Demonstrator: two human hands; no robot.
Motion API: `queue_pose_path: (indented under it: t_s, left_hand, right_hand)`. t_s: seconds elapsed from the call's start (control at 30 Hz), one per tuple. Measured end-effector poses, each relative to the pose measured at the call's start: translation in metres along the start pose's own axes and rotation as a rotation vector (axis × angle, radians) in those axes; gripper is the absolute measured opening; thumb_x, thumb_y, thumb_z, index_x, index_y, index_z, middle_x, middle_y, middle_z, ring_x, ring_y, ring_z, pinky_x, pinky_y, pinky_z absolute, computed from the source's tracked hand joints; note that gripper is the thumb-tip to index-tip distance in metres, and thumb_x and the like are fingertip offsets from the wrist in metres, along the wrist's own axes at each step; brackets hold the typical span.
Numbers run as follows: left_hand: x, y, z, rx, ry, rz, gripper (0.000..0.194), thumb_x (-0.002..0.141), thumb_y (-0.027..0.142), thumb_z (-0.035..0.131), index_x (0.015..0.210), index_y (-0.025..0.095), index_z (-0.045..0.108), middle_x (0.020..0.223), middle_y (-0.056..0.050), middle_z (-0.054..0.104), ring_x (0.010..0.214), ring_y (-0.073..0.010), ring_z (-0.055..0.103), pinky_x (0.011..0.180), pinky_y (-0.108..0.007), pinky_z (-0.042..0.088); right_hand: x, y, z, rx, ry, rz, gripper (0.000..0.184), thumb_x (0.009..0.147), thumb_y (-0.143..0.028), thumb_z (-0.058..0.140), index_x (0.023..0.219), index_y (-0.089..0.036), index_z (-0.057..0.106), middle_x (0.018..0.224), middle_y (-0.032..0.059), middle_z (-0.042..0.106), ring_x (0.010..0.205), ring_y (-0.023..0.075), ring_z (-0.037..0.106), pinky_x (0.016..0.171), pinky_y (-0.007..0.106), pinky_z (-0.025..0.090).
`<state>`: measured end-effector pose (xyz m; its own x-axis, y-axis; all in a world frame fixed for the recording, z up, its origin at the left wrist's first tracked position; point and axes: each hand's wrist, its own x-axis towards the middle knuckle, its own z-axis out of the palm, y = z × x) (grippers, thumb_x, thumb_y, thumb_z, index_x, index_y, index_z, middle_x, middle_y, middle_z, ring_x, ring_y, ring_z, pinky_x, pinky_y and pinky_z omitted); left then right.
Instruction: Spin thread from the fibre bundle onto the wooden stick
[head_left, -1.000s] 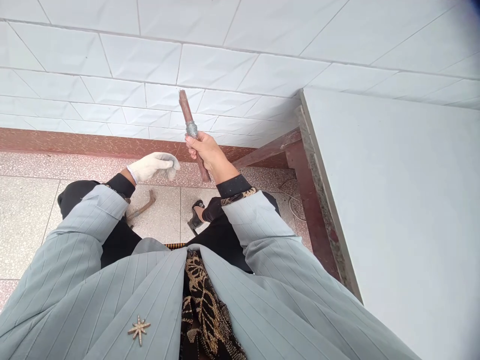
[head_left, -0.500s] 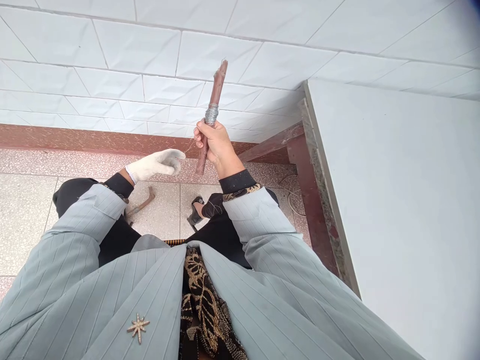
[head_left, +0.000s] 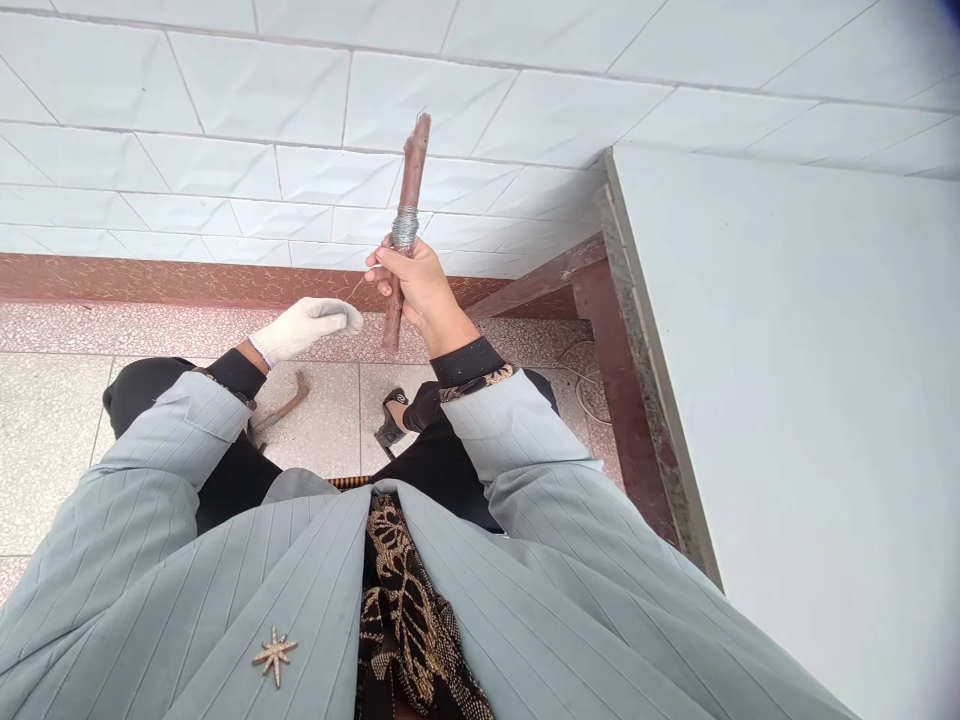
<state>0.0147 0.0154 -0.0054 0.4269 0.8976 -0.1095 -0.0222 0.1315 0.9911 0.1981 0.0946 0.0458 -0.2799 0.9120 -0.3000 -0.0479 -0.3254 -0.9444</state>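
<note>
A short brown wooden stick (head_left: 415, 165) stands nearly upright, leaning a little to the right at its top. Around its middle sits a tight coil of thin grey wire (head_left: 405, 228). My bare right hand (head_left: 420, 285) is wrapped around the stick just below the coil. From there a thin strand of wire (head_left: 355, 288) runs down to my left hand (head_left: 307, 325), which wears a white glove. The gloved fingers are curled together on that strand, to the left of the stick's lower end.
A white-topped table (head_left: 795, 380) with a dark red frame stands on my right. Ahead is a white tiled wall (head_left: 210, 90). On the speckled floor by my knee lies a bent stick (head_left: 291, 398), and a pale cord (head_left: 585, 385) loops near the table leg.
The stick and my right hand have shifted slightly left. My gloved fingers have drawn closer together, and the wire strand between the hands looks straighter.
</note>
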Motion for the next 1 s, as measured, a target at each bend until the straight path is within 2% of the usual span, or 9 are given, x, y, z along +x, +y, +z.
queue_pose_path:
  t_s: [0.07, 0.2, 0.4, 0.6, 0.8, 1.0]
  left_hand:
    - [-0.001, 0.001, 0.000, -0.095, -0.028, -0.001, 0.040, 0.088, 0.045, 0.074, 0.108, 0.011, 0.074, 0.110, -0.014, 0.076, 0.096, -0.0185, 0.071, 0.090, -0.034, 0.056]
    - [-0.005, 0.004, 0.001, -0.280, -0.099, -0.011, 0.060, 0.086, 0.046, 0.078, 0.131, 0.009, 0.065, 0.100, -0.014, 0.077, 0.084, -0.0205, 0.074, 0.080, -0.035, 0.058]
    - [-0.007, 0.009, 0.003, -0.307, 0.044, 0.077, 0.076, 0.085, 0.046, 0.080, 0.146, 0.011, 0.052, 0.091, -0.009, 0.076, 0.064, -0.0137, 0.069, 0.068, -0.028, 0.055]
    - [-0.011, 0.018, 0.007, -0.406, 0.076, 0.096, 0.072, 0.078, 0.047, 0.086, 0.135, 0.012, 0.059, 0.093, -0.006, 0.076, 0.058, -0.0090, 0.065, 0.071, -0.028, 0.058]
    - [-0.010, 0.023, 0.010, -0.489, 0.096, 0.124, 0.067, 0.073, 0.041, 0.091, 0.127, 0.015, 0.061, 0.088, -0.001, 0.073, 0.053, -0.0050, 0.059, 0.076, -0.030, 0.063]
    - [-0.008, 0.026, 0.012, -0.488, 0.144, 0.111, 0.046, 0.083, 0.048, 0.082, 0.107, 0.013, 0.067, 0.080, 0.001, 0.066, 0.049, -0.0040, 0.054, 0.067, -0.028, 0.064]
  right_hand:
    - [0.001, 0.000, -0.002, -0.017, 0.002, -0.020, 0.023, 0.093, -0.021, 0.067, 0.098, -0.022, 0.044, 0.081, -0.0027, 0.061, 0.064, 0.0056, 0.060, 0.047, 0.017, 0.035]
    - [0.004, 0.002, -0.005, -0.051, -0.006, -0.011, 0.023, 0.091, -0.020, 0.067, 0.096, -0.021, 0.044, 0.078, -0.0036, 0.058, 0.062, 0.0050, 0.057, 0.046, 0.017, 0.034]
    - [0.007, 0.005, -0.007, -0.007, 0.050, 0.032, 0.019, 0.093, -0.017, 0.063, 0.092, -0.021, 0.045, 0.074, -0.0045, 0.055, 0.061, 0.0050, 0.056, 0.046, 0.016, 0.033]
    - [0.006, 0.010, -0.005, 0.060, -0.057, 0.124, 0.026, 0.090, -0.023, 0.072, 0.088, -0.020, 0.047, 0.071, -0.0051, 0.054, 0.059, 0.0044, 0.053, 0.044, 0.015, 0.032]
    - [0.001, 0.010, -0.004, 0.179, -0.207, 0.096, 0.047, 0.076, -0.039, 0.089, 0.088, -0.020, 0.047, 0.073, -0.0062, 0.051, 0.064, 0.0057, 0.056, 0.045, 0.017, 0.033]
    - [0.002, 0.011, -0.006, 0.145, -0.212, 0.054, 0.048, 0.079, -0.042, 0.086, 0.090, -0.022, 0.045, 0.076, -0.0054, 0.055, 0.066, 0.0063, 0.056, 0.048, 0.018, 0.036]
